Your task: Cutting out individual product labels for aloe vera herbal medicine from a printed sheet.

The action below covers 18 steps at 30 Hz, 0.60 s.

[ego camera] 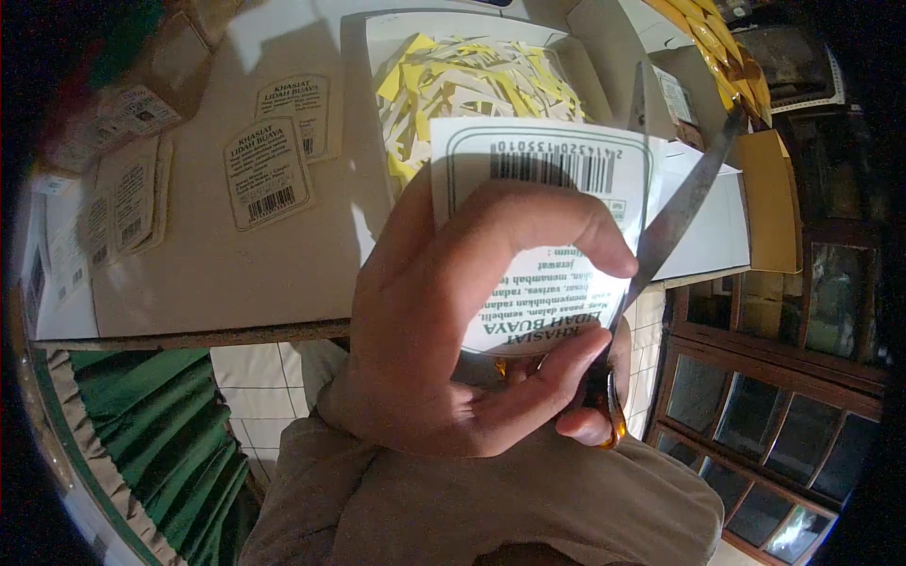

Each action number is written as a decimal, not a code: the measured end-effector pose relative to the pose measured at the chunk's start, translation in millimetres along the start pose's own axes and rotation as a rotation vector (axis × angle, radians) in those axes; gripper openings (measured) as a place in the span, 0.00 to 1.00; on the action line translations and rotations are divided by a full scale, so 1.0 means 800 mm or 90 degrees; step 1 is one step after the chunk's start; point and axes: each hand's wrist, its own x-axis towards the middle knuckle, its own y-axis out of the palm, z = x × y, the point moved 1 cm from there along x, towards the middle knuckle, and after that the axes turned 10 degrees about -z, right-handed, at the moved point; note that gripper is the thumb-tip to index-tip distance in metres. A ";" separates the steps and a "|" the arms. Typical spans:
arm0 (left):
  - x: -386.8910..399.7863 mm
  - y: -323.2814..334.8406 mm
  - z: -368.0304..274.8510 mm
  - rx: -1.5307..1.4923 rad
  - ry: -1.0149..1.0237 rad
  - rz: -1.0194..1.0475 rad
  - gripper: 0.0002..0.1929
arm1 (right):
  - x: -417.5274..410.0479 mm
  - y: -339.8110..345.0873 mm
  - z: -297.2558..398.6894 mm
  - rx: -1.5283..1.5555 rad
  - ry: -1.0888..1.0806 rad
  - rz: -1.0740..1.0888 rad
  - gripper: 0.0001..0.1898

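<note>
My left hand (417,332) grips a white printed paper label (552,293), which is upside down to me and bears a barcode and a dark rounded border. The fingers curl over its face, and the thumb is at its lower right edge. Partly hidden behind it, my right hand (584,426) holds scissors (683,194) with amber handles. Their blades are spread and point up and away. One blade runs along the label's right edge; the other shows partly behind its upper right corner. Whether they touch the paper I cannot tell.
On the pale table (198,290) lie two cut labels (269,173) and a small label stack (131,198). An open white box (460,27) holds yellow and white paper strips (488,78). Yellow packets (715,46) and a cardboard box (771,205) are at right, above a glass-paned wooden cabinet (750,410).
</note>
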 end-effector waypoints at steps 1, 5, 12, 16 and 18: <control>0.000 0.001 0.000 0.000 0.002 0.001 0.21 | 0.000 -0.001 0.000 0.005 -0.009 -0.006 0.34; -0.001 0.004 0.000 -0.009 0.005 0.003 0.21 | -0.001 0.000 0.003 0.045 0.029 -0.025 0.35; -0.003 0.008 -0.002 -0.025 0.011 0.004 0.21 | -0.006 0.007 0.002 0.046 0.022 -0.080 0.35; -0.003 0.006 -0.004 -0.003 0.010 0.015 0.21 | -0.009 0.008 0.003 0.022 -0.049 -0.074 0.34; -0.003 0.006 -0.005 0.007 -0.001 0.018 0.21 | -0.008 0.008 0.004 0.014 -0.048 -0.070 0.35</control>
